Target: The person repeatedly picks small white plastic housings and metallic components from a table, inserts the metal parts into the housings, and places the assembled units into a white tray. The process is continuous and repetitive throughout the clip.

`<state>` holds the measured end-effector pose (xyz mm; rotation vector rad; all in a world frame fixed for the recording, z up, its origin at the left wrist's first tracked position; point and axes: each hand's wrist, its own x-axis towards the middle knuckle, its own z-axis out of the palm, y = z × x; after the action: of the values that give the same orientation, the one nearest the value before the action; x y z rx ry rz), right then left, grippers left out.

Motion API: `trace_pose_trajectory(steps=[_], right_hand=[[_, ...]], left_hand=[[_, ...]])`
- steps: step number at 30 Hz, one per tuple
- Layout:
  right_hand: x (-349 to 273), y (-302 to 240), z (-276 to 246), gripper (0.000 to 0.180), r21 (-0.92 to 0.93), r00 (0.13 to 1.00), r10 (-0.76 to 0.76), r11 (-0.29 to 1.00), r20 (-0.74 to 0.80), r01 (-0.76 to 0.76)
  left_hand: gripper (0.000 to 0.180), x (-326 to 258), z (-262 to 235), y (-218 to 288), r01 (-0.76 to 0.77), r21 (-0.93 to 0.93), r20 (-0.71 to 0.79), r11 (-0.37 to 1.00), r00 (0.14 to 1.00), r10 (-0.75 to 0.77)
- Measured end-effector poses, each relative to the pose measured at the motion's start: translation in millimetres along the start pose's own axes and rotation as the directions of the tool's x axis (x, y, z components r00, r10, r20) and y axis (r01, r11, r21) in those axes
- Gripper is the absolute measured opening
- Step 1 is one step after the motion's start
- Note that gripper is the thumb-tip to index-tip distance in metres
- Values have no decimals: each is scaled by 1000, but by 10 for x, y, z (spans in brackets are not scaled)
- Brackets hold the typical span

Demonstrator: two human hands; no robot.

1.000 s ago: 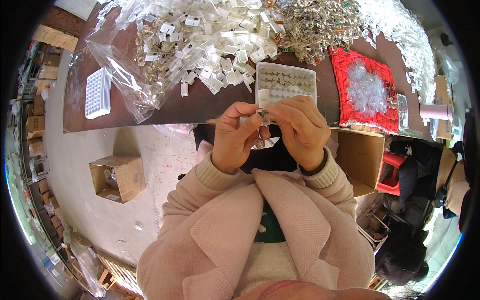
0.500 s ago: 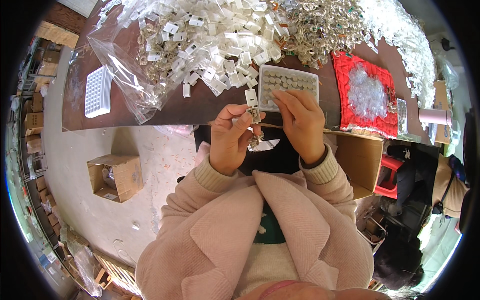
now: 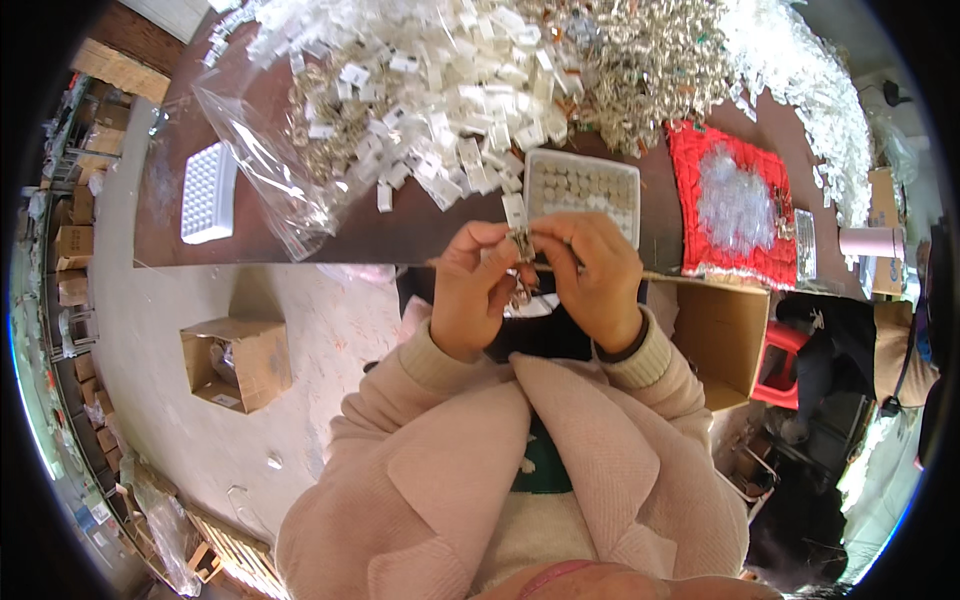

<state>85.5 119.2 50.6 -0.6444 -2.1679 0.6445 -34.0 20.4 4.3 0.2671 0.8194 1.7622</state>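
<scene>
My left hand is closed on a small electronic module with a white rectangular tab, held upright above the table's near edge. Shiny wired bits dangle below its fingers. My right hand meets it from the right, thumb and forefinger pinched against the module's middle; whatever they hold is hidden. Just beyond the hands lies a shallow white tray with rows of round grey discs that look like button cells. A heap of white rectangular modules spreads behind the tray.
Tangled metallic parts and clear plastic pieces are piled at the back. A red cloth holds transparent bits on the right. On the left are a plastic bag and white gridded trays. Cardboard boxes stand below.
My right hand has moved from the disc tray down and left to the module in my left hand. The view has shifted slightly.
</scene>
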Motion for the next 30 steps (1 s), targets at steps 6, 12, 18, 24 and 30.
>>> trace_pose_trajectory(steps=[6, 12, 18, 24, 30], right_hand=[[51, -70, 13, 14, 60, 1000, -26, 998, 0, 26], [-65, -108, -41, 26, 179, 1000, 10, 984, 25, -14], [-219, -183, -17, 28, 211, 998, 62, 976, 4, -62], [-130, -143, -69, 22, 440, 971, 237, 877, -44, -194], [-89, -102, -88, 15, 765, 817, 482, 379, 317, -521]], left_hand=[[9, -4, 23, 27, 34, -117, 15, 992, 999, -33], [9, -50, 73, 33, -5, -149, 13, 989, 1000, 7], [12, -112, 117, 24, -12, -123, -2, 992, 1000, 12], [14, -184, 103, 84, 60, -158, 52, 986, 997, -52], [15, -165, 113, 65, 207, -254, 236, 945, 961, -147]])
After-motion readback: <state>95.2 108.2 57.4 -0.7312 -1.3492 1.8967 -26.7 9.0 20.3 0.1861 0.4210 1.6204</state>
